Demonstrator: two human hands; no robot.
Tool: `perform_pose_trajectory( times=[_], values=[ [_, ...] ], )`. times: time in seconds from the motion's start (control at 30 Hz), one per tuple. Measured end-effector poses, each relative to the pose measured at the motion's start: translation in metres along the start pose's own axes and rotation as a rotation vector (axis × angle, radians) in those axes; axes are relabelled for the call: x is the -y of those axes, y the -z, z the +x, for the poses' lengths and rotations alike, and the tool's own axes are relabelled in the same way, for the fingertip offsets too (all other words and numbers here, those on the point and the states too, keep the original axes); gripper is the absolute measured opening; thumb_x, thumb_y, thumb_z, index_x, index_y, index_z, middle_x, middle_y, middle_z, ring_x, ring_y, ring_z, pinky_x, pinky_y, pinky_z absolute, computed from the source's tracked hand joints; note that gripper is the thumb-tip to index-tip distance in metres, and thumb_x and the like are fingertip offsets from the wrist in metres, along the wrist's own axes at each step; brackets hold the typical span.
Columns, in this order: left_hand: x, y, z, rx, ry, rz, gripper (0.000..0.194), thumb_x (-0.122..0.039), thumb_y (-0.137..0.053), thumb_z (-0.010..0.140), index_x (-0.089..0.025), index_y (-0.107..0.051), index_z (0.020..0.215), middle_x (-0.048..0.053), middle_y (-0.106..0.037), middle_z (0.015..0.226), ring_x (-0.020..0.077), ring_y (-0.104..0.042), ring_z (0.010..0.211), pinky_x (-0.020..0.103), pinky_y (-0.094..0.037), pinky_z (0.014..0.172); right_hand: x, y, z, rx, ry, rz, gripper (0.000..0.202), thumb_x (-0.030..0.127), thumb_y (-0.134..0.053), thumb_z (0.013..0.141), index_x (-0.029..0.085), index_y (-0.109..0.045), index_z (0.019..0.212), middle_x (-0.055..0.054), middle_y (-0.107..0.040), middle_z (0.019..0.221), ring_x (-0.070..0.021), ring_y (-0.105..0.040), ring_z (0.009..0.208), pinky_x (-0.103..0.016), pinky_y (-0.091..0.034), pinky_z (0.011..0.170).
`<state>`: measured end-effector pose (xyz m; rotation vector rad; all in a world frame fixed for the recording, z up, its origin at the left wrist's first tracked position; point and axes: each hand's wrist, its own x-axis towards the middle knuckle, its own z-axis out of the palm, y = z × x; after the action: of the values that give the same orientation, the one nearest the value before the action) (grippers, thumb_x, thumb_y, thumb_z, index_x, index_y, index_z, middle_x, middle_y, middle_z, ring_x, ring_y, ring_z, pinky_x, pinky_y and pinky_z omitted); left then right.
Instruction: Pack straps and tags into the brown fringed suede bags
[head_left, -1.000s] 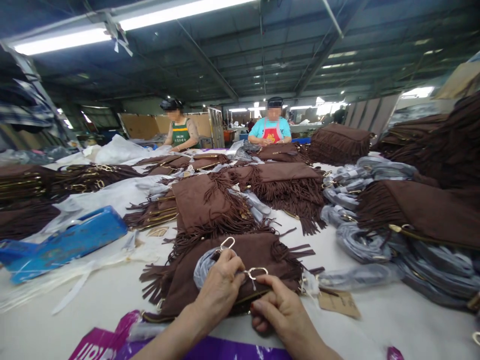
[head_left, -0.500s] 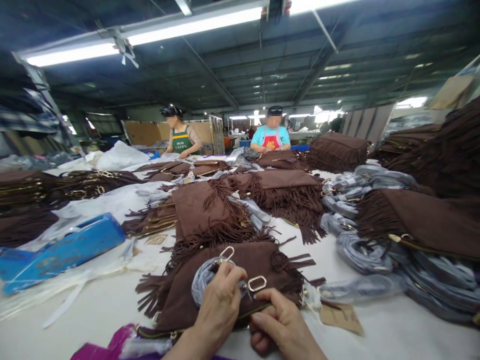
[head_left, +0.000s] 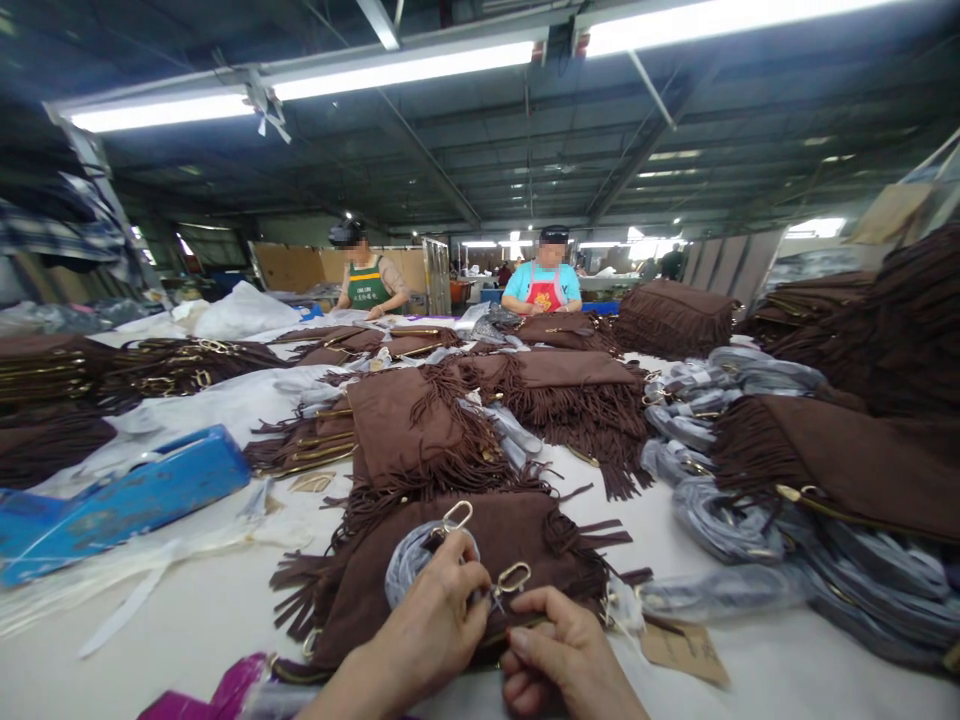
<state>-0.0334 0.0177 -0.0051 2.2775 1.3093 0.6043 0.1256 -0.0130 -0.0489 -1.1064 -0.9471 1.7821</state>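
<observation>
A brown fringed bag [head_left: 517,530] lies flat in front of me on the white table. On top of it rests a coiled strap in greyish plastic [head_left: 409,565], with a gold clasp [head_left: 457,515] at its upper edge. My left hand [head_left: 439,610] is closed on the right side of this coil. A second gold clasp [head_left: 514,577] sits just right of those fingers. My right hand [head_left: 559,650], fingers pinched, is below that clasp by the bag's zipper edge; what lies between its fingertips is too small to name.
Brown bags [head_left: 409,425] and wrapped strap coils [head_left: 724,520] cover much of the table. At the left is a blue tool-like object [head_left: 135,500]. A cardboard tag [head_left: 682,650] lies right of my hands. Two people stand across the table.
My left hand has shifted slightly down, and the clasp beside it has tilted. My right hand stays nearly in place. The view has moved a little.
</observation>
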Motion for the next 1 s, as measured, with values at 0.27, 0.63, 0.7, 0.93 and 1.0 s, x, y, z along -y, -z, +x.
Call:
perform_pose_trajectory(
  times=[0.27, 0.63, 0.7, 0.93, 1.0],
  values=[
    [0.005, -0.014, 0.003, -0.004, 0.019, 0.140, 0.024, 0.005, -0.042, 0.067, -0.012, -0.058, 0.072, 0.009, -0.047, 0.094, 0.0183, -0.051, 0.089, 0.030, -0.046, 0.079, 0.004, -0.003, -0.005, -0.042, -0.028, 0.068, 0.053, 0.048, -0.078, 0.053, 0.015, -0.049, 0.082, -0.001, -0.063, 0.058, -0.0130, -0.061, 0.049, -0.019, -0.043, 0.046],
    [0.002, -0.011, 0.003, -0.223, 0.007, -0.056, 0.022, 0.003, -0.049, 0.061, -0.014, -0.062, 0.065, 0.004, -0.048, 0.081, 0.0152, -0.052, 0.078, 0.027, -0.045, 0.071, 0.005, -0.008, -0.004, -0.106, -0.034, 0.048, 0.047, 0.048, -0.077, 0.053, 0.014, -0.051, 0.071, -0.002, -0.062, 0.055, -0.0122, -0.059, 0.045, -0.019, -0.045, 0.043],
    [0.001, -0.013, 0.001, -0.238, -0.018, -0.063, 0.022, 0.001, -0.048, 0.061, -0.016, -0.062, 0.064, 0.003, -0.048, 0.080, 0.0146, -0.052, 0.076, 0.026, -0.045, 0.069, 0.006, -0.008, -0.004, -0.097, -0.044, 0.034, 0.045, 0.047, -0.077, 0.054, 0.014, -0.050, 0.071, -0.001, -0.061, 0.054, -0.0122, -0.059, 0.045, -0.020, -0.045, 0.044],
    [0.003, -0.023, -0.007, -0.232, -0.071, -0.079, 0.021, 0.000, -0.046, 0.064, -0.017, -0.059, 0.066, 0.003, -0.047, 0.082, 0.0147, -0.052, 0.078, 0.025, -0.046, 0.069, 0.000, -0.007, -0.002, -0.071, 0.007, 0.008, 0.048, 0.052, -0.075, 0.056, 0.015, -0.049, 0.072, -0.001, -0.061, 0.057, -0.0119, -0.058, 0.046, -0.020, -0.046, 0.044],
    [0.002, -0.027, -0.011, -0.190, -0.090, -0.087, 0.021, -0.001, -0.044, 0.067, -0.017, -0.057, 0.068, 0.004, -0.047, 0.086, 0.0148, -0.052, 0.080, 0.025, -0.046, 0.072, -0.004, -0.008, -0.001, -0.082, 0.064, -0.008, 0.050, 0.055, -0.073, 0.058, 0.016, -0.046, 0.072, 0.001, -0.060, 0.055, -0.0104, -0.057, 0.044, -0.019, -0.045, 0.043]
  ],
)
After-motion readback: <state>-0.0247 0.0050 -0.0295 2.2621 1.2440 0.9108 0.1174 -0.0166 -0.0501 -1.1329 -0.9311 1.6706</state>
